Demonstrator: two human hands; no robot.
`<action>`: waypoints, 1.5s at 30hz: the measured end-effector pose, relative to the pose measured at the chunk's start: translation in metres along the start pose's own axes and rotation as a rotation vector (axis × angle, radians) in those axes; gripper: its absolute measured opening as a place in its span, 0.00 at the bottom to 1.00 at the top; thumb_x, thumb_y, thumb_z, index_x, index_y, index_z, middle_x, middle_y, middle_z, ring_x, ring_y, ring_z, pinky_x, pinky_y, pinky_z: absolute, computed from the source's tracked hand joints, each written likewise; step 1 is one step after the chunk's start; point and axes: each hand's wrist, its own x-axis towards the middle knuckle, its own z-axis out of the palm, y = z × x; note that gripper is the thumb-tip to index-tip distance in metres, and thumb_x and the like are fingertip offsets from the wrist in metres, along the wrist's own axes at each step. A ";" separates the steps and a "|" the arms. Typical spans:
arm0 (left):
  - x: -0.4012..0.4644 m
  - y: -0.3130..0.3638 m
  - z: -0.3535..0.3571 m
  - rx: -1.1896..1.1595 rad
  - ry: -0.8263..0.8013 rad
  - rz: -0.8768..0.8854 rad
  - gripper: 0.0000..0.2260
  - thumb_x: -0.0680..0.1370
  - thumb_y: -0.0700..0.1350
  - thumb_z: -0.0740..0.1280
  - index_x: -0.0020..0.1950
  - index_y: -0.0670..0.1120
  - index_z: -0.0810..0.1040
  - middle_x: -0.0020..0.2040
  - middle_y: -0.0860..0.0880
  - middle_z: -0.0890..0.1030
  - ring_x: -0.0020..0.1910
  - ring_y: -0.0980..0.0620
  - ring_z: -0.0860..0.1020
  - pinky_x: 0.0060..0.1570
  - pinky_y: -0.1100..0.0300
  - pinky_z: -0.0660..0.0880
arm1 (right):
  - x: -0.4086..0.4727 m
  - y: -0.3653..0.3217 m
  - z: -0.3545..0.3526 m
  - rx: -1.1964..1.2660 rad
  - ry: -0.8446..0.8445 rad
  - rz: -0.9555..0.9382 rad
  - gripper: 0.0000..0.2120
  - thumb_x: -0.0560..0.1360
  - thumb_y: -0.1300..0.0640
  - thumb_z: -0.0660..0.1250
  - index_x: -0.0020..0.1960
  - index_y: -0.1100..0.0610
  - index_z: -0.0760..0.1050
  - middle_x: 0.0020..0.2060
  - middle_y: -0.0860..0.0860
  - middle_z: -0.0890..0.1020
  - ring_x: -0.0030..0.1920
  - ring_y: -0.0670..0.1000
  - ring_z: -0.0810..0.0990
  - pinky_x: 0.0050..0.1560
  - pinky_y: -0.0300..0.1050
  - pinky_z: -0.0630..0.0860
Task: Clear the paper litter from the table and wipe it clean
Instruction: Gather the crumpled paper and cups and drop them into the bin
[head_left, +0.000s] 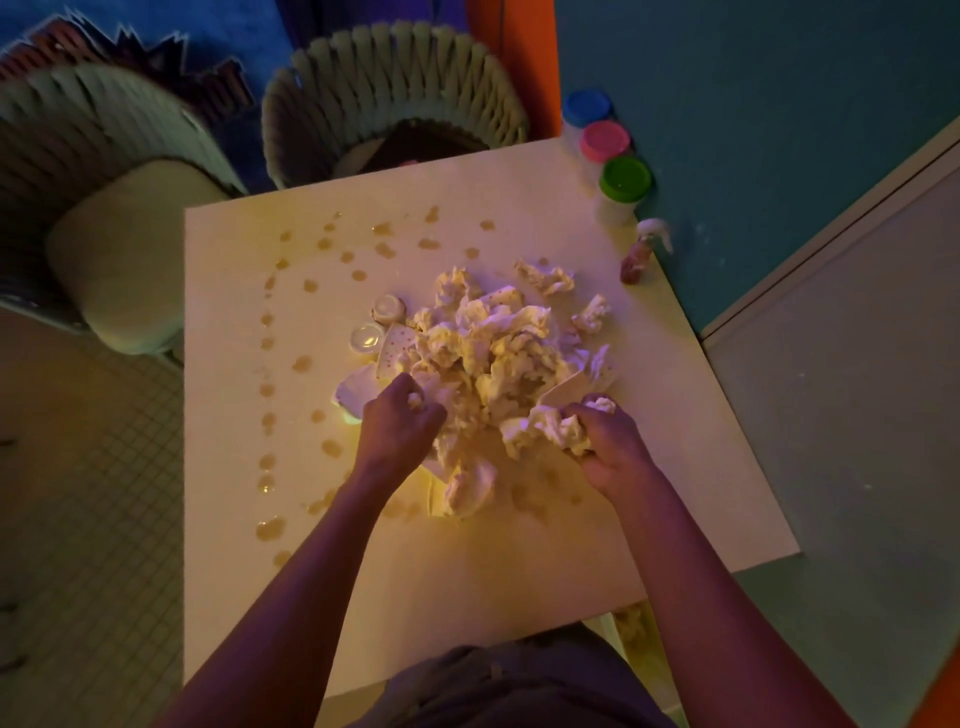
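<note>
A heap of crumpled white paper (493, 348) lies in the middle of the square white table (545, 545), mixed with torn paper cups and small lids (369, 338). My left hand (397, 426) grips a small wad at the heap's near left side. My right hand (608, 441) holds a larger crumpled clump at the heap's near right side. Brownish spill spots (270, 527) dot the tabletop to the left and behind the heap.
Three tubs with blue, pink and green lids (623, 179) stand at the table's far right corner, a small spray bottle (641, 254) beside them. Two woven chairs (395, 93) sit behind the table, one at far left with a pale cushion (119, 260).
</note>
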 end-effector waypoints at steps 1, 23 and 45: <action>-0.003 -0.001 -0.002 -0.020 -0.002 -0.011 0.06 0.71 0.42 0.68 0.42 0.47 0.71 0.34 0.47 0.79 0.32 0.40 0.80 0.31 0.48 0.77 | -0.001 -0.001 0.000 0.000 -0.026 0.004 0.20 0.70 0.76 0.64 0.32 0.53 0.64 0.23 0.52 0.70 0.26 0.51 0.76 0.24 0.36 0.69; -0.058 0.052 0.069 0.279 -0.056 0.244 0.07 0.77 0.55 0.70 0.52 0.54 0.82 0.47 0.52 0.78 0.46 0.46 0.80 0.46 0.53 0.76 | -0.010 -0.030 -0.032 0.066 -0.383 0.120 0.18 0.73 0.70 0.63 0.32 0.51 0.67 0.31 0.54 0.71 0.33 0.53 0.73 0.33 0.44 0.72; -0.087 0.080 0.074 -0.069 0.047 0.138 0.06 0.75 0.44 0.73 0.44 0.52 0.77 0.30 0.54 0.82 0.26 0.60 0.75 0.28 0.62 0.72 | -0.037 -0.027 -0.044 -0.161 -0.467 -0.010 0.08 0.76 0.53 0.71 0.51 0.57 0.82 0.40 0.56 0.78 0.31 0.49 0.73 0.31 0.39 0.69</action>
